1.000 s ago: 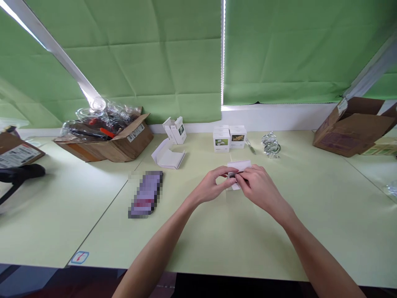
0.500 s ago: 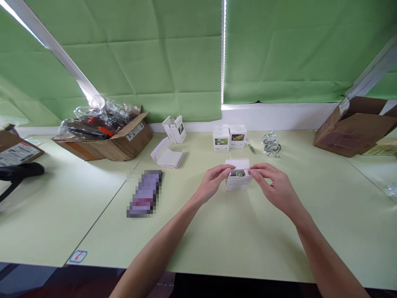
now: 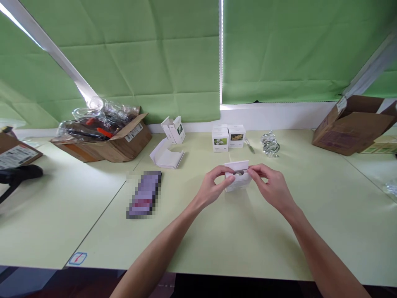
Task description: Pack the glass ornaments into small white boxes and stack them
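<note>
A small white box stands on the pale green table in front of me, its top flap raised at the back. A dark round item shows in its open top. My left hand pinches the box's left upper edge with thumb and fingers. My right hand pinches the right upper edge, fingers curled toward the opening. Both hands touch the box from either side.
Behind stand two closed white boxes with pictures, an open white box, a flat unfolded box and clear wrapped items. A cardboard box of plastic-wrapped goods sits left, another carton right, a blurred purple object nearby.
A second ago both hands were close together over the box top. They parted to its sides, showing the open top, and now the fingers have drawn in again over the opening.
</note>
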{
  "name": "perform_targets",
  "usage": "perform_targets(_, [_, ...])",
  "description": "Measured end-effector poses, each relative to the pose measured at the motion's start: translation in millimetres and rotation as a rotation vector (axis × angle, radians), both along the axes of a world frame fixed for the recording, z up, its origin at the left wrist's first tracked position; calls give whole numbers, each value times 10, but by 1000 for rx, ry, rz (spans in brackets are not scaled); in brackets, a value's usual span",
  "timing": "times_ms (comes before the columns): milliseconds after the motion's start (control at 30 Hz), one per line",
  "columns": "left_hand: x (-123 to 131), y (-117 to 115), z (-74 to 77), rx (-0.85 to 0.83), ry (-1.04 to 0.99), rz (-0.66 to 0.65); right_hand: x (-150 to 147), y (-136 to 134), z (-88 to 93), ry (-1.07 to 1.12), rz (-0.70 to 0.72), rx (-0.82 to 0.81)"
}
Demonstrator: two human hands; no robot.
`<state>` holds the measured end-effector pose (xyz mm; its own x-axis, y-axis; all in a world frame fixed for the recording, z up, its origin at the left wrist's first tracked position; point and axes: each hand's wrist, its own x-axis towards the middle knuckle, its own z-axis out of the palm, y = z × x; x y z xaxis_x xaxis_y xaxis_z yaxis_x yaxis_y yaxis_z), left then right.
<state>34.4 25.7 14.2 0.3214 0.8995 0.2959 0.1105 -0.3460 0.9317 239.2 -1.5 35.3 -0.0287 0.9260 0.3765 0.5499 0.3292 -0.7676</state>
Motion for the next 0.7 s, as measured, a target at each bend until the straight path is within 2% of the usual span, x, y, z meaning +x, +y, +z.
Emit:
perform_targets(100, [30, -20, -61, 45, -16, 42, -26, 47, -102, 14, -65, 61])
perform_targets(167, [63, -30, -108, 49, -56, 74, -45, 67, -142, -22, -49, 55])
perform_targets(367, [109, -26, -132, 52, -77, 120, -47, 76, -118, -2, -47, 57])
perform_targets(467, [87, -8, -110, 94, -28, 112, 17, 69, -79, -66, 62, 60])
perform_targets(567, [34, 9, -100, 135, 16, 83, 101, 49, -39, -122, 177, -10])
perform_targets(700, [-56, 28, -96, 180, 57, -16, 174, 28, -8, -144, 229, -72])
